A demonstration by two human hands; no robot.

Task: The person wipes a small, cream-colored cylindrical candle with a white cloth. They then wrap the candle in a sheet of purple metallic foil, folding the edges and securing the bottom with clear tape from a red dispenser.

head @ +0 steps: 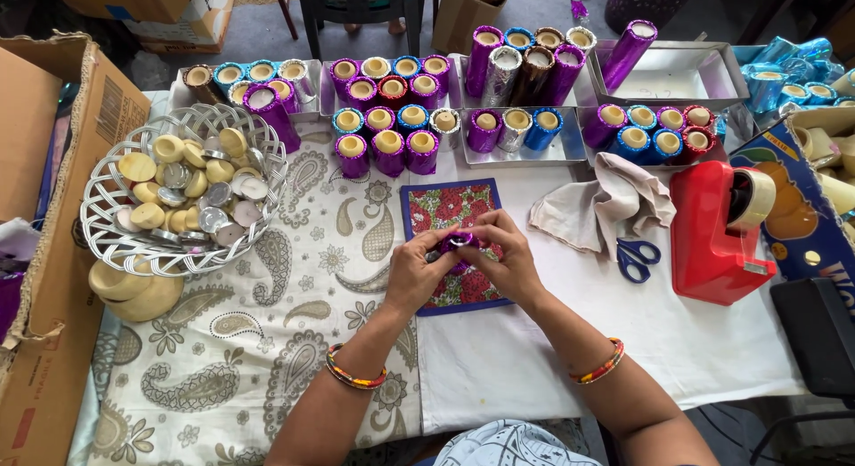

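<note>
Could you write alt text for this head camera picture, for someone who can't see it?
Seen from above, a person's left hand and right hand together hold a small purple foil-wrapped piece over a floral mat. Rows of foil-wrapped cylinders stand beyond; a woven basket of discs sits left, scissors and a red tape dispenser right.

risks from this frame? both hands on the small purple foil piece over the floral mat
1. Both hands, left hand and right hand, pinch the purple foil-wrapped piece; thin foil may crease or tear under the fingertips.
2. Foil-wrapped candles stand packed just beyond the floral mat; a forward reach could topple some.
3. Blue-handled scissors lie near the right forearm, partly under the beige cloth; a sideways sweep might catch them.
</note>
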